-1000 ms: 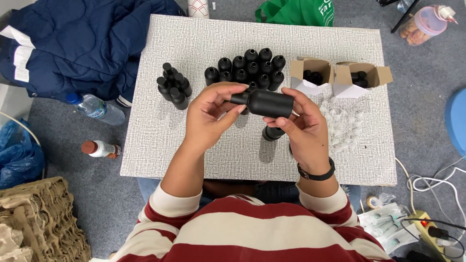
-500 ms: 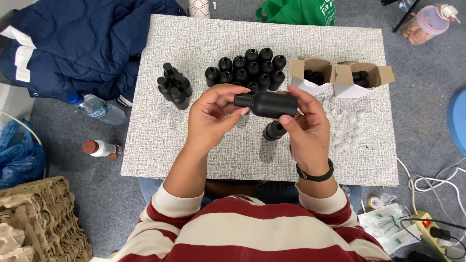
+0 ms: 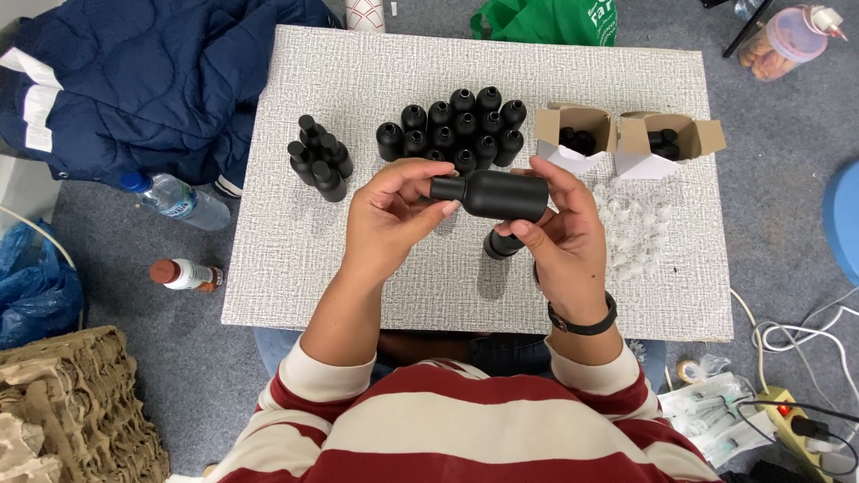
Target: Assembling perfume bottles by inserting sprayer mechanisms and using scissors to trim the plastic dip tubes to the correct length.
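Observation:
I hold a matte black bottle (image 3: 497, 194) sideways above the grey textured table (image 3: 295, 259). My right hand (image 3: 559, 237) grips its body. My left hand (image 3: 394, 215) pinches the neck and cap end with thumb and fingers. Under my right hand a second black bottle (image 3: 499, 245) stands on the table, partly hidden. Behind my hands sits a cluster of several black bottles (image 3: 456, 125). A smaller group of slim black capped bottles (image 3: 320, 159) stands to the left.
Two open cardboard boxes (image 3: 577, 139) (image 3: 667, 143) holding black items sit at the back right, with clear small plastic parts (image 3: 635, 228) scattered before them. A navy quilted jacket (image 3: 143, 80) overlaps the table's left corner. Bottles, cardboard and cables lie on the floor.
The bottle stays held sideways in both hands; my left fingers have shifted slightly at its neck end. Nothing on the table has moved.

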